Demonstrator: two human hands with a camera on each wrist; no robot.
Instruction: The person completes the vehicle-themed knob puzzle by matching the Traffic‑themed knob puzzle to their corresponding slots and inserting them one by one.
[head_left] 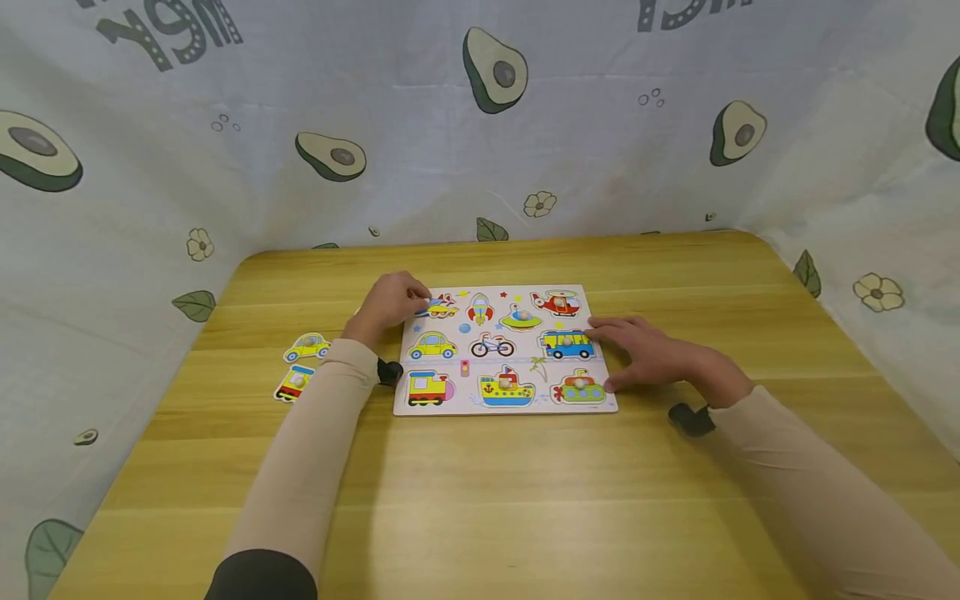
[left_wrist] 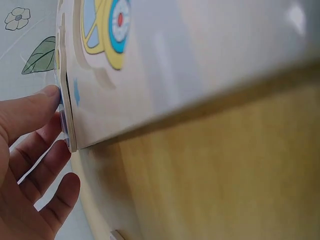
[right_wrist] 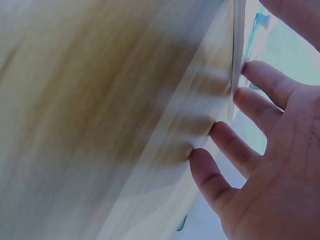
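Observation:
My left hand (head_left: 392, 304) pinches an airplane puzzle piece (head_left: 438, 310) at the top left corner of the puzzle board (head_left: 467, 400). In the left wrist view, the thumb and fingers (left_wrist: 59, 150) close on the thin piece near the board's edge; part of it is hidden. My right hand (head_left: 648, 354) rests at the board's right edge, beside the bus piece (head_left: 567, 342), its fingers spread. Knobbed helicopter (head_left: 558, 304), flying saucer (head_left: 520, 318), boat (head_left: 507, 388) and submarine (head_left: 577, 388) pieces sit on the board.
A yellow car piece (head_left: 307, 347) and a train piece (head_left: 294, 382) lie left of the board, near my left forearm. The wooden table (head_left: 510, 500) ends at a hanging cloth (head_left: 420, 100) with avocado prints.

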